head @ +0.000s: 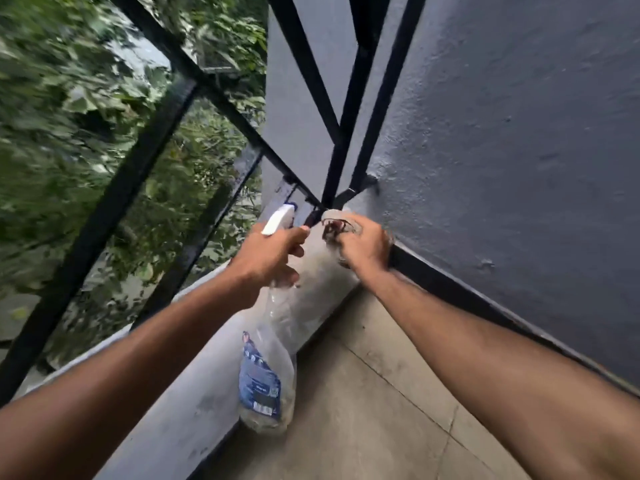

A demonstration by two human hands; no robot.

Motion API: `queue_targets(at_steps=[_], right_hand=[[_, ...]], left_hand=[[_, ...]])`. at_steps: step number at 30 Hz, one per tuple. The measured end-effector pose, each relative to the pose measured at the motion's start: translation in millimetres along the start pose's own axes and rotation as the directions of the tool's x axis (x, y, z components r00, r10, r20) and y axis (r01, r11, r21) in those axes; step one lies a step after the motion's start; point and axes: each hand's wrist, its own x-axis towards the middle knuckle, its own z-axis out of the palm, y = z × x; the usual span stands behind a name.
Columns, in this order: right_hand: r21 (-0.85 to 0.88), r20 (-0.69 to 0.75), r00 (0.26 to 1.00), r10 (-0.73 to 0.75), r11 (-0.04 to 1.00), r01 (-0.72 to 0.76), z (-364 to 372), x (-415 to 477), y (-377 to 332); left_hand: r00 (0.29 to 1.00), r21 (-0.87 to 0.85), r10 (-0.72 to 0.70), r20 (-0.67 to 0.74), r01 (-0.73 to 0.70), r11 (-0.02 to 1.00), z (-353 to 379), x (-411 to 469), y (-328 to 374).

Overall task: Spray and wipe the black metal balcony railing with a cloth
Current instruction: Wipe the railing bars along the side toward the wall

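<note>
Currently reaches both arms forward, down into railing (121,188) corner. Holds spray bottle (277,327) by neck in left hand (266,261) grip, nozzle facing bars, long axis slanting back toward body. Clutches cloth (341,220) bunched in right hand (363,251) grip, beside wall (485,133).

Left grip (266,258): holds spray bottle (259,375) by its neck, body hanging below. Right grip (365,249): just right of it, clutches cloth (334,220) near black railing (143,161) corner.

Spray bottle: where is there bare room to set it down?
Bare: the tiled floor between the grey ledge and the black skirting, and the ledge top. Crowded: the corner, where left hand, right hand, cloth and railing meet.
</note>
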Motion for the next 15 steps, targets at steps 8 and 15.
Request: queue_targets(at_steps=[8,15], right_hand=[[-0.164,-0.004,0.978,-0.207,0.965,0.203,28,-4,2],[-0.15,0.034,0.912,-0.408,0.9,0.408,30,-6,17]], left_hand=[[0.999,0.052,0.023,0.046,-0.025,0.998,-9,11,7],[0.999,0.045,0.003,0.051,-0.005,0.999,-18,2,3]])
